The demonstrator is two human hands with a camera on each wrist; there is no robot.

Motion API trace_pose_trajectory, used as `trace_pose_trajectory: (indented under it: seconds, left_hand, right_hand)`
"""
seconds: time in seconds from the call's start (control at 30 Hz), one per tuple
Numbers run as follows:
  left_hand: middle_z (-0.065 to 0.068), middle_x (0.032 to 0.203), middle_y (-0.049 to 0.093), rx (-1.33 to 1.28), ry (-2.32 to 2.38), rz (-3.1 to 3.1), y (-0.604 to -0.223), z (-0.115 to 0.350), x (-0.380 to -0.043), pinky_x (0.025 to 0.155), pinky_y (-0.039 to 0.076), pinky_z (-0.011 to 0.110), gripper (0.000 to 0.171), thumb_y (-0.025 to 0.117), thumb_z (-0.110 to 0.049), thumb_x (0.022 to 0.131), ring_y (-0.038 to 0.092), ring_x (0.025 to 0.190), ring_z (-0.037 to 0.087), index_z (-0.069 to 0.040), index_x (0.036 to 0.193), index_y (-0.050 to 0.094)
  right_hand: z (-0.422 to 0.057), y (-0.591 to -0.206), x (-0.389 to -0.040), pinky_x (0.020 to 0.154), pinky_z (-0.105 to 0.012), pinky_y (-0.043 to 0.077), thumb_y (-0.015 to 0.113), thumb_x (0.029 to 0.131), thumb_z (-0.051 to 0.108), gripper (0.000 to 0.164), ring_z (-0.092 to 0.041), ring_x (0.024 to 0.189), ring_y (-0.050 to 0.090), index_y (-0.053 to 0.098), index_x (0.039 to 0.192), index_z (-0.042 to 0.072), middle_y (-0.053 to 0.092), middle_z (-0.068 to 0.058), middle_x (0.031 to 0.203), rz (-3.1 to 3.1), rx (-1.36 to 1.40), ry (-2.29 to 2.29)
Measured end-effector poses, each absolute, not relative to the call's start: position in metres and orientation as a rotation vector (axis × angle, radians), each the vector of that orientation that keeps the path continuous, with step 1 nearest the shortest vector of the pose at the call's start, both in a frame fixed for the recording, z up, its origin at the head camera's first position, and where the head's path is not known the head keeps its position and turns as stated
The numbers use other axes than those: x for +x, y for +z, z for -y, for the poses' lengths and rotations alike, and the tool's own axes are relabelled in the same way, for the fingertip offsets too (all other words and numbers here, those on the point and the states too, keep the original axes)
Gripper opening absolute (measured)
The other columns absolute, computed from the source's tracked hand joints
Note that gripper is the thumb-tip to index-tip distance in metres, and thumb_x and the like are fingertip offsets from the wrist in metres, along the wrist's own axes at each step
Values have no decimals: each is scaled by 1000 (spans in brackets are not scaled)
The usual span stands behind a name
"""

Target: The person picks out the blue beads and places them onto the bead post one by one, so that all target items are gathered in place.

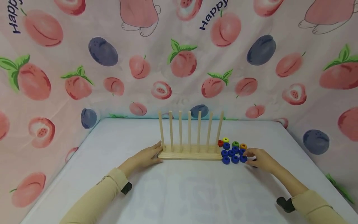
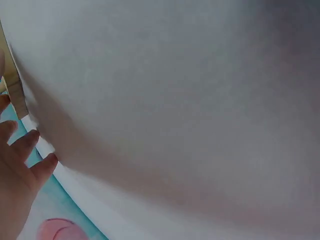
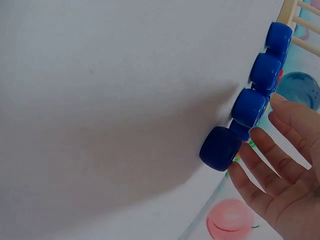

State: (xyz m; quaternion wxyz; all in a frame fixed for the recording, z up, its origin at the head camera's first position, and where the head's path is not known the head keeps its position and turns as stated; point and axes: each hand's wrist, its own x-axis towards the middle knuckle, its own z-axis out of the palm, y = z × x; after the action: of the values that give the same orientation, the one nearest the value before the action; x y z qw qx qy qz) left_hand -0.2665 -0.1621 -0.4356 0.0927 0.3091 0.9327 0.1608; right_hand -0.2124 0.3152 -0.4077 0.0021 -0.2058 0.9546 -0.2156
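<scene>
A wooden rack [image 1: 191, 156] with a row of upright pegs [image 1: 189, 130] stands on the table. At its left end rests my left hand [image 1: 147, 155], fingers spread and the thumb by the front corner. Beside the rack's right end lies a cluster of blue beads [image 1: 235, 159], with a red bead [image 1: 220, 143], a yellow bead [image 1: 225, 140], a green bead [image 1: 236, 144] and an orange bead [image 1: 243, 146] toward the back. My right hand [image 1: 262, 159] is over the cluster's right side, fingers loosely bent. In the right wrist view, its fingertips lie close to the nearest blue bead [image 3: 220, 148].
A white-covered table [image 1: 181, 193] carries the rack and beads. Behind it hangs a pink cloth [image 1: 156, 102] printed with peaches. Dark straps [image 1: 286, 204] show at both sleeve cuffs.
</scene>
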Motion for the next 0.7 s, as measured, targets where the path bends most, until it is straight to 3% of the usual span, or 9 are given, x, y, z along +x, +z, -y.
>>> trace_pose_trajectory:
  seconds: [0.3,0.7]
  left_hand:
    - [18,152,27,957,404,-2797,-437,159,-269,111,29,57,61,50,-34,96,26,140,39,3,142,35]
    - [16,155,22,871,509,-2738,-437,162,-268,112,24,58,63,50,-33,96,28,139,39,2,144,31]
  right_hand:
    - [-313,-406,-215,77,-51,53,72,77,2,23,-35,91,61,66,98,-4,67,-17,96,-2982,-595,-628]
    - [-303,-413,-222,77,-48,52,73,75,2,26,-30,87,61,65,99,-6,67,-16,94,-2975,-525,-573]
